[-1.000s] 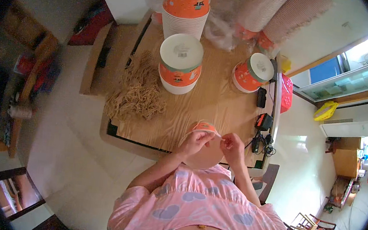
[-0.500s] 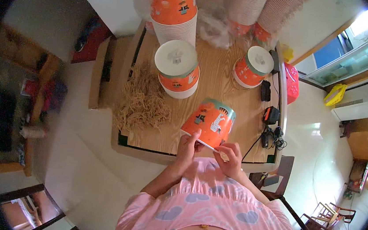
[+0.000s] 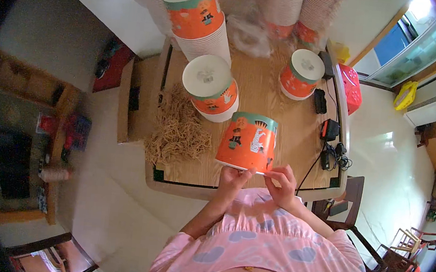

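Note:
An orange paper tub with a teal band and printed figures is tipped with its white rim toward me, over the table's front part. My left hand grips the rim from below, its fingers partly hidden by the tub. At the rim's right end, my right hand pinches the edge between thumb and fingers. Just beyond stands a short upside-down stack of matching tubs. Left of the held tub lies a heap of tangled brown string.
The wooden table also bears a tall tub stack, another short stack at the right, and bagged tub stacks behind. Black adapters and cables lie along the right edge. A cardboard box adjoins the left side.
The tub has turned more upright in my hands, its rim now nearly level. My left hand has shifted right along the rim. The whole view has swung slightly.

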The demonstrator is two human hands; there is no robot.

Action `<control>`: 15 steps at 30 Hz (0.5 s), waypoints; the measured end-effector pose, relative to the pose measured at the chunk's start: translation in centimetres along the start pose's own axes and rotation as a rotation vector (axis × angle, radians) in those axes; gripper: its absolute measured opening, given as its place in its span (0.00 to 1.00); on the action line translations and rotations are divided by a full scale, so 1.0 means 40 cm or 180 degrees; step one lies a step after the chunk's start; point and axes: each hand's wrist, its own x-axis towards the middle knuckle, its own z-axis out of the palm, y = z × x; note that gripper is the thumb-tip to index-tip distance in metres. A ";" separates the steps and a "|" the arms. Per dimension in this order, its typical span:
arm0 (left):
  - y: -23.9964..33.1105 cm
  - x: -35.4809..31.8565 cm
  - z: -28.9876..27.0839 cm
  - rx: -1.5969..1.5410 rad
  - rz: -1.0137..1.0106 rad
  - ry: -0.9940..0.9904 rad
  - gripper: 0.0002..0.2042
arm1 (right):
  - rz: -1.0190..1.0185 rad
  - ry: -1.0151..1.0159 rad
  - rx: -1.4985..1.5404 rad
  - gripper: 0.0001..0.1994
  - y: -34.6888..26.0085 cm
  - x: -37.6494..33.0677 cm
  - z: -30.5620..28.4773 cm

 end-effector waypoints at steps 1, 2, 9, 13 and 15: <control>-0.003 0.002 -0.002 0.0158 0.0031 -0.0188 0.08 | 0.0007 0.0018 -0.0005 0.11 -0.001 0.003 0.001; -0.006 0.003 -0.003 0.0316 0.0062 -0.0378 0.08 | -0.0049 0.0013 0.0058 0.11 -0.004 0.007 0.004; -0.026 0.004 -0.012 0.0009 -0.0716 -0.0431 0.05 | -0.0161 -0.0029 0.0217 0.12 -0.020 0.031 0.006; -0.022 -0.002 -0.001 -0.0438 -0.0798 -0.0337 0.04 | 0.0036 -0.0083 0.0250 0.13 -0.026 0.029 0.008; -0.022 -0.002 0.005 -0.0485 -0.0807 -0.0317 0.04 | 0.0086 -0.0121 0.0324 0.13 -0.019 0.023 0.011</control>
